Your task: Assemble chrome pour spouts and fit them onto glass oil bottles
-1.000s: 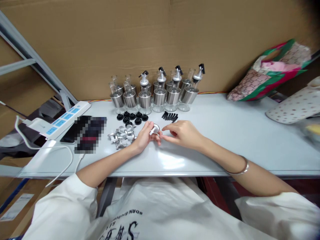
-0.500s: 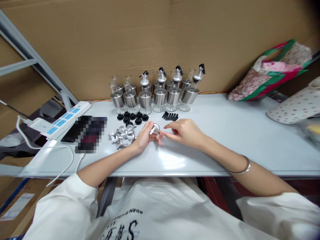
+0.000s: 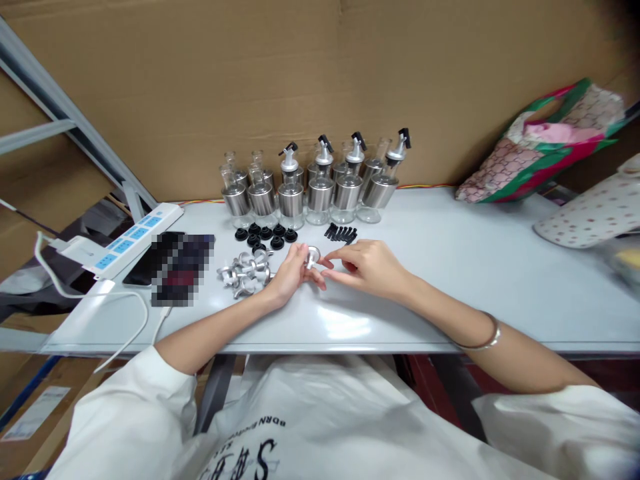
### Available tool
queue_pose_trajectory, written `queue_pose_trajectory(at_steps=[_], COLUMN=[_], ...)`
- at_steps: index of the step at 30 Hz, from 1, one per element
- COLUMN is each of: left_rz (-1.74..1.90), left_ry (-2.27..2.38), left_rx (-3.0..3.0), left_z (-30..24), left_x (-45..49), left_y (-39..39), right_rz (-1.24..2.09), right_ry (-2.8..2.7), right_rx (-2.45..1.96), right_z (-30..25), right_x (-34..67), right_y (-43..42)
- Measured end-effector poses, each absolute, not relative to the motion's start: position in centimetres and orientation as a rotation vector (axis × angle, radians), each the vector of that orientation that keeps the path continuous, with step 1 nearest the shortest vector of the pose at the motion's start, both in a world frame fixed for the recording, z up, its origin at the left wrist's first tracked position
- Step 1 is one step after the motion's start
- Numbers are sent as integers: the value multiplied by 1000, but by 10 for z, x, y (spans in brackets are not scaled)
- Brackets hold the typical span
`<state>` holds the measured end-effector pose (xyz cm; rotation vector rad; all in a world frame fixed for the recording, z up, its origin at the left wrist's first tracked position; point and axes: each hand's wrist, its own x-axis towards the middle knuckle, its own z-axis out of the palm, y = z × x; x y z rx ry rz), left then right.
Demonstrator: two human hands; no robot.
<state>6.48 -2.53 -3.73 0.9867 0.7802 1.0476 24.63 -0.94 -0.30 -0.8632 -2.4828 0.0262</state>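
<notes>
My left hand [image 3: 289, 275] rests on the pale table [image 3: 450, 280] with its fingers closed on a small silver spout cap [image 3: 313, 255]. My right hand [image 3: 367, 267] lies just right of it, thumb and forefinger reaching to the cap's right side; whether they pinch anything small is not clear. A heap of silver spout caps [image 3: 245, 272] lies left of my left hand. Black rubber stoppers [image 3: 265, 235] and thin black lever pieces [image 3: 341, 233] lie behind the hands. Behind those stands a row of glass and steel bottles [image 3: 310, 190], some fitted with spouts.
A white power strip [image 3: 125, 241] and a dark phone [image 3: 175, 263] lie at the left with a white cable [image 3: 120, 313]. A patterned bag [image 3: 545, 143] and a dotted cloth item [image 3: 590, 213] sit at the right. Cardboard [image 3: 300, 80] walls the back.
The silver cap has turned in my left hand. My right hand's fingers have shifted slightly toward it. Everything else is unmoved.
</notes>
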Motion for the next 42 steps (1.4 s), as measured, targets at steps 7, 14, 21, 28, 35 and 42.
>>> queue_pose_trajectory(at_steps=[7, 14, 21, 28, 35, 42], left_rz=[1011, 1029, 996, 951, 957, 1038], left_ry=[792, 813, 800, 790, 809, 837], left_rx=[1003, 980, 1016, 1091, 1165, 1237], left_z=[-38, -37, -34, -34, -31, -32], left_x=[65, 67, 67, 67, 67, 67], left_y=[-26, -27, -28, -29, -31, -32], right_rz=[13, 24, 37, -17, -44, -5], right_ry=[-2482, -2513, -2483, -2365, -2278, -2297], right_rx=[-806, -717, -867, -848, -878, -915], right_z=[-7, -7, -5, -3, -7, -7], right_x=[245, 245, 245, 242, 244, 247], right_y=[-8, -9, -9, -13, -9, -8])
